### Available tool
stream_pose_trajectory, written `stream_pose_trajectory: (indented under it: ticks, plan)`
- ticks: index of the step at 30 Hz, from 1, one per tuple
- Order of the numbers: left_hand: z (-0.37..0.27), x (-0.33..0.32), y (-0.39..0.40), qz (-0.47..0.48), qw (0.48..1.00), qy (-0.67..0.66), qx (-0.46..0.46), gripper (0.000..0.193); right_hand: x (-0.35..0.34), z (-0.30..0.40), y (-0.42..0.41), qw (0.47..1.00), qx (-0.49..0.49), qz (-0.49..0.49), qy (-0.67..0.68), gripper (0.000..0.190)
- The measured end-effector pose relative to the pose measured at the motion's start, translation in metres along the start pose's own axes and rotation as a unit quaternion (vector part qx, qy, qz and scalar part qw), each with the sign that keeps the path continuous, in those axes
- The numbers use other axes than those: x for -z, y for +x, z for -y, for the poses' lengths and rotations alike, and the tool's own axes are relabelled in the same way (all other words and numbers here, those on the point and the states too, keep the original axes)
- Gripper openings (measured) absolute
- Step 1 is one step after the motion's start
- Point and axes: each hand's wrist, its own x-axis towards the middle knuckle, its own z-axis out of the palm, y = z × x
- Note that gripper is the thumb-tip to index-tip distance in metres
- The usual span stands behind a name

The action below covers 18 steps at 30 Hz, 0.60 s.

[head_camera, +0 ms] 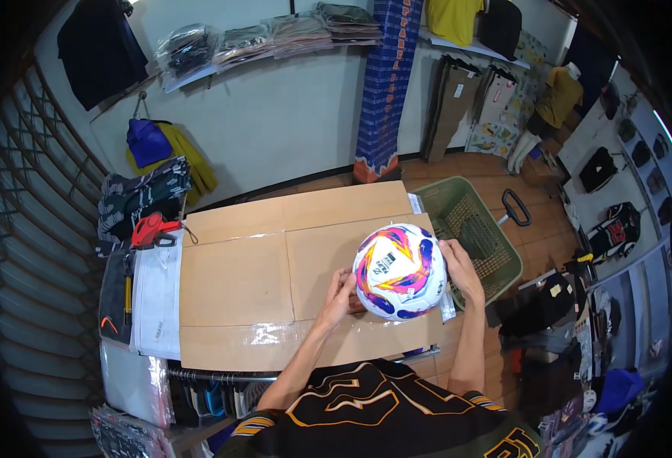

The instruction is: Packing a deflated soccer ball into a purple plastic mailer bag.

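Observation:
A white soccer ball with pink, purple and yellow patterns is held between both hands over the right part of a flattened cardboard sheet. My left hand touches the ball's left side, its fingers partly hidden behind it. On the ball's right side, my right hand presses with its fingertips. A red tape dispenser or labelling tool lies beyond the sheet's left edge. Below it, a yellow-handled cutter rests on a dark folded item.
A green plastic basket with a black handle stands on the tiled floor at right. Folded garments are stacked at back left. A clothes rail runs along the near edge. A patterned pillar rises behind the cardboard.

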Motion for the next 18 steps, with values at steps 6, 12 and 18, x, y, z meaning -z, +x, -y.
stream_pose_trajectory:
  ticks: [6, 12, 18]
  plan:
    - [-0.017, 0.028, -0.013, 0.012, 0.996, -0.017, 0.089, 0.069, -0.033, 0.047, -0.009, 0.992, 0.011, 0.049, -0.112, 0.076]
    - [-0.016, 0.029, -0.040, -0.091, 0.963, 0.123, -0.221, 0.082, -0.074, 0.048, 0.006, 0.990, 0.062, 0.065, -0.106, 0.086]
    - [-0.020, 0.032, -0.071, -0.205, 0.927, 0.160, -0.272, 0.071, -0.113, 0.006, 0.017, 0.980, 0.066, 0.128, 0.139, 0.061]
